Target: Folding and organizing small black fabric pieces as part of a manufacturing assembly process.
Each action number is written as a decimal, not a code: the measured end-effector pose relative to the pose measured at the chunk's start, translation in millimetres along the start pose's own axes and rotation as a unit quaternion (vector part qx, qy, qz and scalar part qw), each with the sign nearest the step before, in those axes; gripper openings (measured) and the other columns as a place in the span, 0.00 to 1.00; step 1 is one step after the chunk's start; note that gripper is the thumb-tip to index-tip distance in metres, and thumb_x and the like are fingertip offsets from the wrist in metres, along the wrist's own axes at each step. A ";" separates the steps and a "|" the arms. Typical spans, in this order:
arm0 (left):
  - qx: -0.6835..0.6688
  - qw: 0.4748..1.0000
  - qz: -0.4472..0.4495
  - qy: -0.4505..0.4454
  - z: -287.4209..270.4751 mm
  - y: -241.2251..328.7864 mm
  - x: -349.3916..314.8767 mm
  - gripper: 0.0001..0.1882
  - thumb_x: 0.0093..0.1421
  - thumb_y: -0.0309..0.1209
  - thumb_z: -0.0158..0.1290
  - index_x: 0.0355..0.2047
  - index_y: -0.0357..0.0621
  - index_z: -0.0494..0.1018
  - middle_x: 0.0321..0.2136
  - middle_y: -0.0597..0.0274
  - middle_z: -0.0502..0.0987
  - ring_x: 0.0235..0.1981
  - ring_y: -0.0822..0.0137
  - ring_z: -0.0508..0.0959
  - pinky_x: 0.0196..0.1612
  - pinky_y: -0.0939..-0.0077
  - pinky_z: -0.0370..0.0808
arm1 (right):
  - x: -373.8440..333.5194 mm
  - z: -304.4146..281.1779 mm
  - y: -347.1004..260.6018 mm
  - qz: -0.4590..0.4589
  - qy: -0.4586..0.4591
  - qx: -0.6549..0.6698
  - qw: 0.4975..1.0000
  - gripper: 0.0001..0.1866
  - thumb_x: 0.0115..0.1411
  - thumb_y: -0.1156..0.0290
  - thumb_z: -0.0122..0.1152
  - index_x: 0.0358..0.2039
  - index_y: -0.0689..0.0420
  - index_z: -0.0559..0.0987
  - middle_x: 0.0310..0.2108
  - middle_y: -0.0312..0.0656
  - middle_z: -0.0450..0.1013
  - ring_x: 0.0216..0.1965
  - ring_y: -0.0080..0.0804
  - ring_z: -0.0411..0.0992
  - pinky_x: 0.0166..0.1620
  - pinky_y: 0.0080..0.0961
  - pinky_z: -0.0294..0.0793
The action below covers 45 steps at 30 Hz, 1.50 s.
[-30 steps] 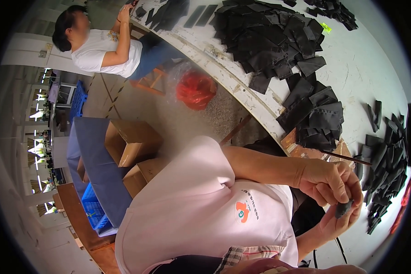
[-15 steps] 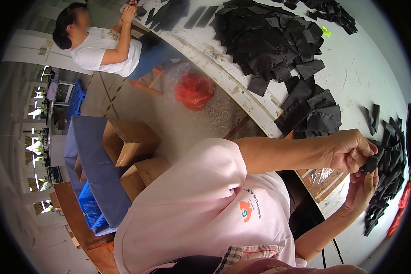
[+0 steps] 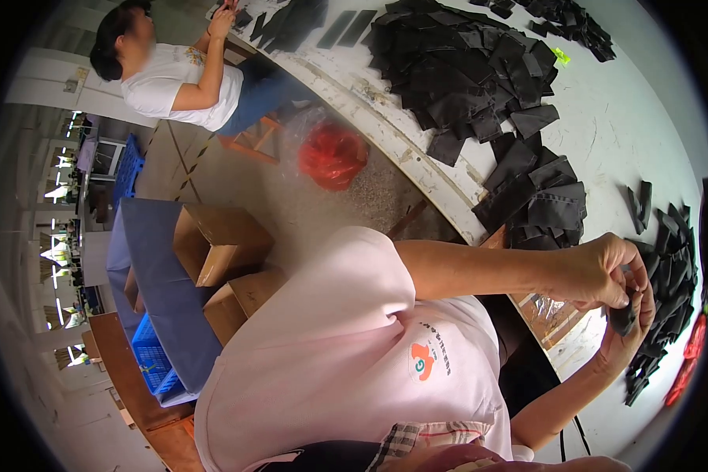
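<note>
My left hand [image 3: 598, 271] is closed, its thumb and fingertips pinching the upper end of a small black fabric piece [image 3: 622, 319]. The piece looks folded or rolled. Below it, my right hand [image 3: 626, 340] curls its fingers around the same piece, and the two hands' fingertips meet. Part of the piece is hidden by my fingers. Just beyond my hands lies a long heap of narrow black fabric pieces [image 3: 672, 275] on the pale table. Two loose narrow strips [image 3: 643, 206] lie a little apart from that heap.
Flat black pieces form a large pile [image 3: 464, 67] on the table [image 3: 598, 134], with a smaller stack [image 3: 554, 200] near its edge. A co-worker [image 3: 185, 82] sits at the far left. Cardboard boxes [image 3: 220, 244], a blue crate [image 3: 153, 358] and a red bag [image 3: 333, 156] stand beside me.
My left hand has turned, and its fingers now reach over towards my right hand. The fabric piece has moved slightly down and left, lower between my fingers.
</note>
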<state>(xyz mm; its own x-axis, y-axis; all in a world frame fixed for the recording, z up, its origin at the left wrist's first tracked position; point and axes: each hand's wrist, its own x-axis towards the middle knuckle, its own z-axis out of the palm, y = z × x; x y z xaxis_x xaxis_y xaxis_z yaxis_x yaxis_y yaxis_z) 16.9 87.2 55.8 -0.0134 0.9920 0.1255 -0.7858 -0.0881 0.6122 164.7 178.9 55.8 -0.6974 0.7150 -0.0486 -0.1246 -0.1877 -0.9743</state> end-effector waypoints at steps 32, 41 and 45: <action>-0.215 0.969 -0.090 0.081 -43.6 -33.6 -7.2 0.07 0.54 0.24 0.47 0.33 0.38 0.65 0.17 0.66 0.68 0.06 0.84 0.56 0.07 0.92 0.48 | 5.1 -15.4 58.9 0.024 -0.072 0.093 0.993 0.16 0.52 0.67 0.56 0.37 0.64 0.69 0.34 0.39 0.66 0.26 0.22 0.63 0.28 0.15 0.63; -0.218 0.972 -0.077 0.044 -14.1 -18.3 -0.1 0.09 0.52 0.25 0.49 0.33 0.36 0.64 0.20 0.63 0.70 0.06 0.83 0.57 0.07 0.91 0.50 | -2.6 -0.6 27.2 -0.039 0.044 0.033 0.998 0.14 0.48 0.76 0.52 0.37 0.65 0.70 0.34 0.39 0.67 0.30 0.22 0.66 0.30 0.14 0.64; -0.388 0.916 -0.091 -0.051 -23.6 -25.9 -1.5 0.07 0.53 0.27 0.49 0.33 0.41 0.66 0.21 0.63 0.70 0.06 0.85 0.56 0.07 0.92 0.49 | 3.0 -2.9 14.8 -0.003 -0.037 -0.010 0.999 0.14 0.50 0.70 0.55 0.35 0.65 0.71 0.32 0.38 0.67 0.29 0.20 0.64 0.28 0.13 0.60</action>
<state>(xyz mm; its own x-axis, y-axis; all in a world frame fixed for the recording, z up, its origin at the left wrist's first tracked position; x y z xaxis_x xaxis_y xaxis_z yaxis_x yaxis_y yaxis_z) 22.7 90.1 21.4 0.1881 0.9667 0.1735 -0.9725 0.2081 -0.1049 162.8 180.1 40.6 -0.7477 0.6635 -0.0266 -0.1150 -0.1688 -0.9789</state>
